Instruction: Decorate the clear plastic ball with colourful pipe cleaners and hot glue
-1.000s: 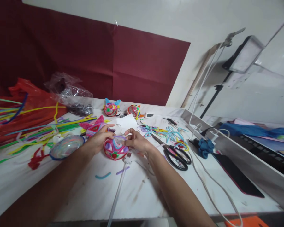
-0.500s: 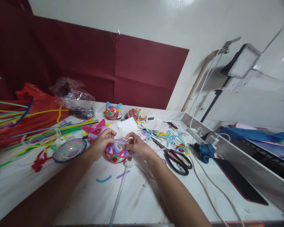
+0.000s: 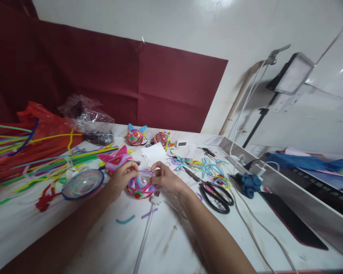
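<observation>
A round decorated piece (image 3: 140, 188) in pink, purple and red, with a clear middle, sits between my hands on the white table. My left hand (image 3: 124, 178) is closed at its upper left edge, thumb and fingertips together. On its right side, the bent fingers of my right hand (image 3: 164, 177) are pinched over the rim. Whatever thin part the fingertips grip is too small to make out. Just behind my left hand lies a pink-eared decorated piece (image 3: 116, 160). A glue gun seems to lie beside the round piece, its white cord (image 3: 144, 243) running toward the front edge.
Black-handled scissors (image 3: 215, 196) lie right of my right hand, near a pile of coloured stems (image 3: 200, 164). To the left are a clear dish with a blue rim (image 3: 82, 184) and long fuzzy stems (image 3: 60, 161). Two decorated pieces stand at the back. A black phone-like slab (image 3: 293, 220) lies at right.
My left hand has shifted slightly down and its fingertips are closer to the rim of the round piece. The whole view has moved a little; the other objects look unchanged.
</observation>
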`<state>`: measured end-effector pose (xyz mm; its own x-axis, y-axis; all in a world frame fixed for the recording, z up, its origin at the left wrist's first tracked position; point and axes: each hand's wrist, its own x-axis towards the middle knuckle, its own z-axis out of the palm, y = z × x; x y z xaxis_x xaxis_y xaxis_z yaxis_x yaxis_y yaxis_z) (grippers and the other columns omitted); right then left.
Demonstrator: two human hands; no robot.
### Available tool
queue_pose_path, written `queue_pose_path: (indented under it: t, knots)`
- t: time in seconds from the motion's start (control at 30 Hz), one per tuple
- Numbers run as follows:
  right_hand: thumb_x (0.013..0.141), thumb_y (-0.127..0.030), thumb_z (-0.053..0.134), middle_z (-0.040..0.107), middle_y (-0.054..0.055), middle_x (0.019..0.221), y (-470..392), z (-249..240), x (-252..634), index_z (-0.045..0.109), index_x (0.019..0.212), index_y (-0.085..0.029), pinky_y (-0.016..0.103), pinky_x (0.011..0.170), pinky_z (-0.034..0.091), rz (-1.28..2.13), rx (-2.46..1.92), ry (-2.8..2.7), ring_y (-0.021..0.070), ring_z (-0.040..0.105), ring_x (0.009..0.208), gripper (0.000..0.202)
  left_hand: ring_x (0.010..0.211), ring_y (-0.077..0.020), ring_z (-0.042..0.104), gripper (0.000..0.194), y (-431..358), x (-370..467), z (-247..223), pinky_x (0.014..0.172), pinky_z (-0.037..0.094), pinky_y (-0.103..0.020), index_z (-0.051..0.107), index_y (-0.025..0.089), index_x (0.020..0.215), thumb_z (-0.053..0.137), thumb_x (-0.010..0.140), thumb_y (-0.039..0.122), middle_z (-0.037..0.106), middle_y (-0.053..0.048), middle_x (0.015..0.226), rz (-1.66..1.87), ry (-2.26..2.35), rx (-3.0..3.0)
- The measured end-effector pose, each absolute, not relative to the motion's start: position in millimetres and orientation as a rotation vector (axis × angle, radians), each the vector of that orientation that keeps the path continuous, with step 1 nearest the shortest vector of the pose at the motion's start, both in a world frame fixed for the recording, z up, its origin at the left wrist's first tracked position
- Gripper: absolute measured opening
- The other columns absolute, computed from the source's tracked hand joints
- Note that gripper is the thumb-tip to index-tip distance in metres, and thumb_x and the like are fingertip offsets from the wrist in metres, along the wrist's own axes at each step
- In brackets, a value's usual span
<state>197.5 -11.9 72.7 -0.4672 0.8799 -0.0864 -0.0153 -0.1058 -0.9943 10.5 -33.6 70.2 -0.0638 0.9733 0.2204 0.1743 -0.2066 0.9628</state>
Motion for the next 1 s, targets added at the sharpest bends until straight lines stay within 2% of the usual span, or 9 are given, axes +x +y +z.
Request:
queue_pose_path:
  t: [0.37,0.57,0.7,1.0]
  knots:
    - [0.047,-0.021,0.087,0.054,-0.015,0.052,-11.4,73.8,197.9,0.048,0.086,-0.025,0.017,0.032,0.04,1.653,-0.971,-1.47,0.0083,0.047,0.036,0.055,0.059,-0.0155,0.049,0.008,-32.7,7.2,63.5,0.056,0.038,-0.028,0.059,0.021,0.069,0.06,0.065,0.028,0.049,0.004,0.06,1.354,1.363,1.62]
    - [0.047,-0.021,0.086,0.054,-0.015,0.051,-10.7,71.2,198.8,0.048,0.087,-0.025,0.017,0.034,0.039,1.667,-0.961,-1.465,0.0084,0.047,0.036,0.056,0.076,-0.0198,0.061,0.011,-32.2,0.9,60.4,0.073,0.048,-0.032,0.064,0.022,0.071,0.058,0.074,0.03,0.063,-0.002,0.078,1.385,1.457,1.967]
    - [0.049,-0.021,0.084,0.055,-0.015,0.053,-8.9,68.1,199.5,0.047,0.09,-0.025,0.017,0.034,0.038,1.666,-0.952,-1.464,0.0087,0.047,0.037,0.056,0.089,-0.0221,0.066,0.012,-35.5,0.1,63.2,0.083,0.051,-0.033,0.066,0.022,0.072,0.058,0.079,0.027,0.068,-0.004,0.087,1.439,1.474,2.198]
    - [0.052,-0.017,0.079,0.054,-0.014,0.054,-10.2,70.8,202.3,0.047,0.09,-0.024,0.014,0.038,0.032,1.619,-0.982,-1.462,0.0074,0.047,0.041,0.05,0.082,-0.024,0.068,0.015,-40.6,2.1,67.4,0.082,0.05,-0.037,0.07,0.024,0.07,0.062,0.083,0.027,0.075,-0.004,0.081,1.454,1.451,2.401]
